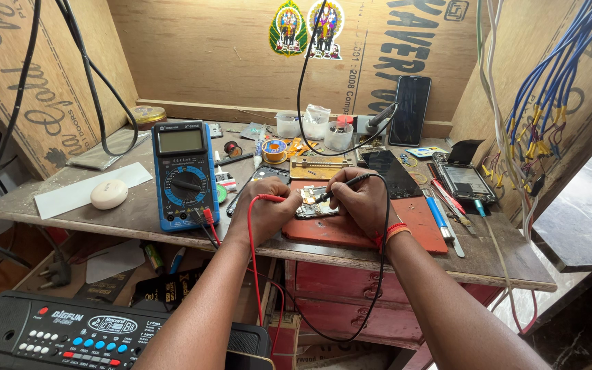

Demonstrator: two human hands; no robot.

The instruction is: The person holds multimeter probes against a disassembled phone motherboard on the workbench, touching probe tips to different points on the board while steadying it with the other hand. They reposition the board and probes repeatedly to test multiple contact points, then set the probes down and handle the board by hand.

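The left hand (263, 216) pinches a thin red test probe (268, 198). The right hand (359, 199) grips a thin black test probe (344, 185). Both tips touch a small opened phone board (312, 204) on the red mat (378, 229), beside the blue meter (183, 175) on the wooden bench (104, 216).

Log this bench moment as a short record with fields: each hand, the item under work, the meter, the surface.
left hand: holds red probe on the opened phone
right hand: holds black probe on the same phone
opened phone: lies between both hands on a red mat
multimeter: blue-cased, left of the hands, both leads plugged in
surface: cluttered wooden bench
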